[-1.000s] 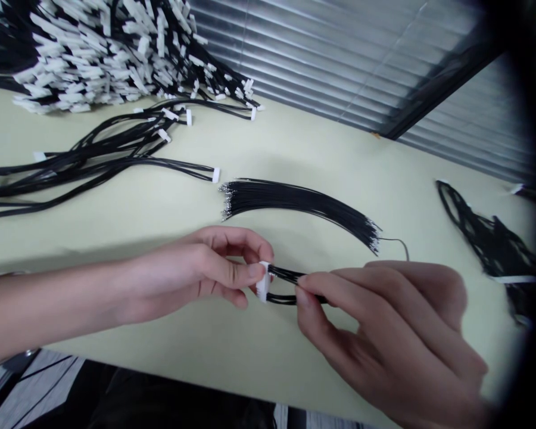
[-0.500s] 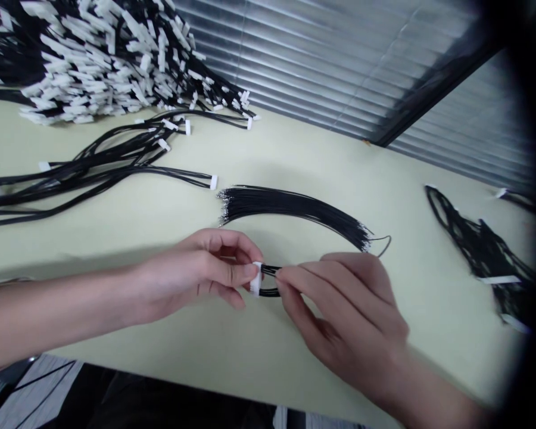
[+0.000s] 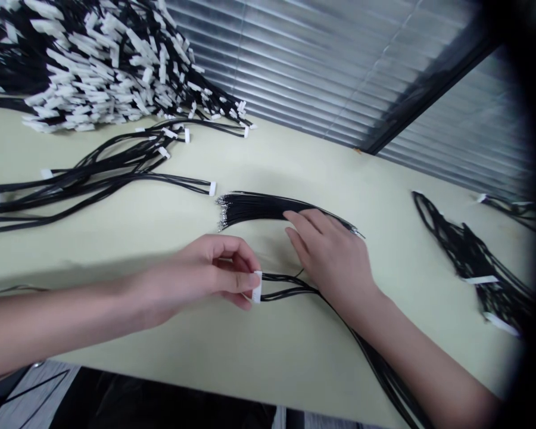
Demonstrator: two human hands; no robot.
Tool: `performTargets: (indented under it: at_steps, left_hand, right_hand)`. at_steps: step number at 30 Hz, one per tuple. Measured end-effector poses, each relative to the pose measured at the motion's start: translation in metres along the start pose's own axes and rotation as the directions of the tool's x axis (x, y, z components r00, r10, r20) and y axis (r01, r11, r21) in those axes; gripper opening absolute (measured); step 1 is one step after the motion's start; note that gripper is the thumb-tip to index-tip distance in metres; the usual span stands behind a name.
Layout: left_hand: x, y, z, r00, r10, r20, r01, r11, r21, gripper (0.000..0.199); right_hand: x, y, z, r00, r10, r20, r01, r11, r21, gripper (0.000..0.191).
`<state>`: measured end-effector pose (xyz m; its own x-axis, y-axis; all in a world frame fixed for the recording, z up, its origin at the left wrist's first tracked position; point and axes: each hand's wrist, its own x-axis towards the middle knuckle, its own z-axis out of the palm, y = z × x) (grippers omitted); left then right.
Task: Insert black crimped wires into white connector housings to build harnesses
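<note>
My left hand (image 3: 226,271) pinches a white connector (image 3: 256,287) between thumb and fingers, above the table's near half. Black wires (image 3: 290,292) run from the connector's right side in two groups, pass under my right forearm and trail toward the lower right. My right hand (image 3: 333,247) is over the right part of a bundle of loose black wires (image 3: 259,207) with bare metal terminals at the ends. Its thumb and index finger are apart, with nothing visible between them. The hand hides part of the bundle; whether the fingertips touch it I cannot tell.
A large heap of black cables with white connectors (image 3: 98,77) fills the back left. Several finished-looking cables (image 3: 116,173) lie in front of it. More black cables (image 3: 477,256) rest at the right. Window blinds (image 3: 295,65) stand behind the pale table (image 3: 232,357).
My right hand has let go of the wires by the connector and moved up and away to the loose wire bundle. My left hand stays on the connector.
</note>
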<state>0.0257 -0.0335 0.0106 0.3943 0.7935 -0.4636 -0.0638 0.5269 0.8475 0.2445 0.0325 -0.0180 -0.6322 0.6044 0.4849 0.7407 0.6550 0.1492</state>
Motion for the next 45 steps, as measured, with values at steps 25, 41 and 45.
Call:
performTargets:
  at_steps: [25,41,45]
  left_hand:
    - [-0.001,-0.001,-0.001,1.000,-0.013,-0.002,0.013,1.000,-0.002,0.009]
    - [-0.001,0.000,-0.007,0.996,0.045,0.073,-0.026,0.971,-0.238,0.007]
    - [-0.002,0.000,-0.008,0.996,0.054,0.067,-0.038,0.973,-0.227,0.007]
  right_hand:
    - [0.014,-0.012,0.005,0.960,0.161,-0.227,-0.022,0.857,0.514,0.013]
    - [-0.008,-0.044,-0.069,0.981,0.136,-0.136,-0.067,0.905,0.419,0.013]
    - [-0.008,-0.042,-0.069,0.984,0.113,-0.135,-0.054,0.923,0.381,0.013]
